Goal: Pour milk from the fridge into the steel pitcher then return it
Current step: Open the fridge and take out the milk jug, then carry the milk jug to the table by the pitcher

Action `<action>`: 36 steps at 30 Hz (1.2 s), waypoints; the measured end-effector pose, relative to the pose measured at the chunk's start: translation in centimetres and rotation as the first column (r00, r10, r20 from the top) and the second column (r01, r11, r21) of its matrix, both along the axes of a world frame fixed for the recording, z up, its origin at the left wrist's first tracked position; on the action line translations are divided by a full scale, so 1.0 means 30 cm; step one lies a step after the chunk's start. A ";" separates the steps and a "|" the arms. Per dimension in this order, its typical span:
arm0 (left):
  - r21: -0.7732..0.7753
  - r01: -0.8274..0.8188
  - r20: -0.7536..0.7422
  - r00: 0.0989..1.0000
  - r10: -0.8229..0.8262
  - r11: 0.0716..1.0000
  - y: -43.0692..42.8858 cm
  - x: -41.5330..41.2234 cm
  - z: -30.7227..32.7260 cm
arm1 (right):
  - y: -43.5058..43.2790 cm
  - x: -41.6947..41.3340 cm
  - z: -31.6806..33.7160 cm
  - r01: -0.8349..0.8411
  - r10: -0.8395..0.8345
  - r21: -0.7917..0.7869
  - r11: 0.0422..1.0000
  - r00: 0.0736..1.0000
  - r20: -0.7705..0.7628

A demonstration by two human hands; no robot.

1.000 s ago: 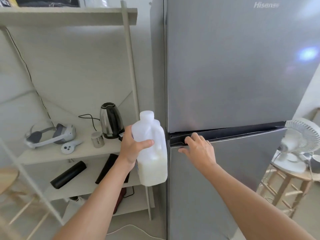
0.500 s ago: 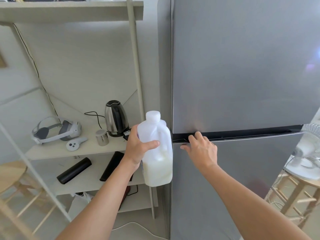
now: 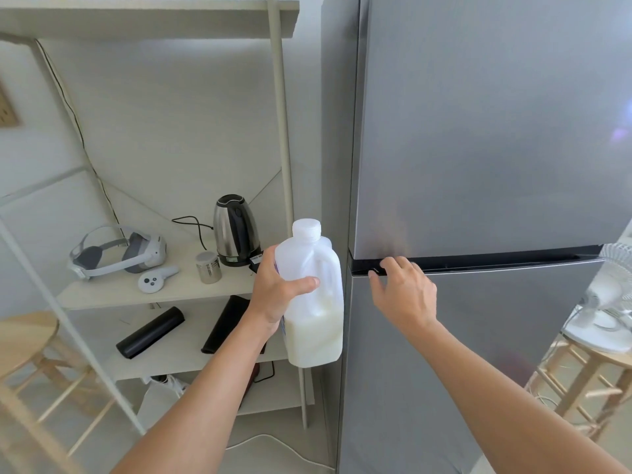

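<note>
A grey two-door fridge [image 3: 478, 148] fills the right side, both doors closed. My left hand [image 3: 277, 292] grips a translucent white milk jug [image 3: 314, 323], capped and upright, about a third full, just left of the fridge's edge. My right hand [image 3: 403, 295] rests at the dark handle groove [image 3: 496, 261] between the upper and lower doors, fingertips hooked into its left end. No steel pitcher is in view.
A pale shelf unit [image 3: 164, 292] stands left of the fridge with a steel kettle [image 3: 236, 230], a small steel canister [image 3: 208, 267], a headset [image 3: 119, 251] and a controller. Wooden stools stand at lower left and at right, the right one bearing a white fan [image 3: 608, 295].
The view has drifted slightly left and closer. My right hand's fingers have settled a little deeper into the groove; the jug stays held in the same spot.
</note>
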State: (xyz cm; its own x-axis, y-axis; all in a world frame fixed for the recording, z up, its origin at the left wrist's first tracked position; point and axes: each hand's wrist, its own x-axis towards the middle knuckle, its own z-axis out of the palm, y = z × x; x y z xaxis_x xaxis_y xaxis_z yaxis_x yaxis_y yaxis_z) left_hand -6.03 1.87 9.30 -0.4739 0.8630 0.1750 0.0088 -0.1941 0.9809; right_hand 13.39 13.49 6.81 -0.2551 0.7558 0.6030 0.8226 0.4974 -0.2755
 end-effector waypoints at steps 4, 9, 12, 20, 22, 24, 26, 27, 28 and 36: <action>0.009 -0.005 -0.010 1.000 0.005 1.000 -0.024 -0.018 0.006 | -0.071 -0.008 0.080 -0.546 0.493 -0.267 0.794 0.835 -0.243; 0.043 -0.036 -0.042 0.998 0.037 0.998 -0.084 -0.048 0.030 | -0.191 -0.067 0.197 -0.722 0.539 -0.373 0.582 0.686 -0.488; 0.057 -0.091 -0.044 0.995 0.094 0.994 -0.137 -0.068 0.048 | -0.265 -0.145 0.201 -0.758 0.562 -0.307 0.575 0.639 -0.526; 0.061 -0.259 -0.070 0.962 0.263 0.964 -0.286 -0.108 0.084 | -0.385 -0.359 0.167 -0.862 0.548 -0.085 0.500 0.391 -0.739; 0.051 -0.318 -0.076 0.944 0.322 0.947 -0.334 -0.105 0.093 | -0.395 -0.387 0.168 -0.894 0.595 -0.073 0.442 0.353 -0.723; 0.034 -0.387 -0.092 0.917 0.388 0.922 -0.388 -0.103 0.095 | -0.397 -0.412 0.168 -0.929 0.661 -0.075 0.363 0.313 -0.682; 0.016 -0.476 -0.107 0.873 0.475 0.879 -0.454 -0.097 0.094 | -0.404 -0.439 0.175 -0.963 0.745 -0.102 0.250 0.259 -0.615; 0.015 -0.527 -0.107 0.844 0.525 0.850 -0.491 -0.094 0.093 | -0.412 -0.453 0.183 -0.974 0.785 -0.132 0.185 0.227 -0.577; 0.013 -0.577 -0.106 0.811 0.575 0.817 -0.530 -0.090 0.091 | -0.421 -0.469 0.192 -0.979 0.823 -0.163 0.123 0.193 -0.534; -0.015 -0.847 -0.205 0.522 0.828 0.531 -0.911 0.002 0.099 | -0.667 -0.604 0.239 -0.906 0.917 -0.304 -0.293 -0.176 -0.358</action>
State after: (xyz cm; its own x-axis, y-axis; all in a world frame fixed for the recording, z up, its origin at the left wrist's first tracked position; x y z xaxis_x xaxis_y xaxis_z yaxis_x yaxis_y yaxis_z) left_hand -5.99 -25.47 12.26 -0.9617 0.0978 0.2560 0.2642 0.0824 0.9609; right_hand -4.74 -6.51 13.98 -0.8716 -0.2919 0.3939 -0.4902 0.5335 -0.6892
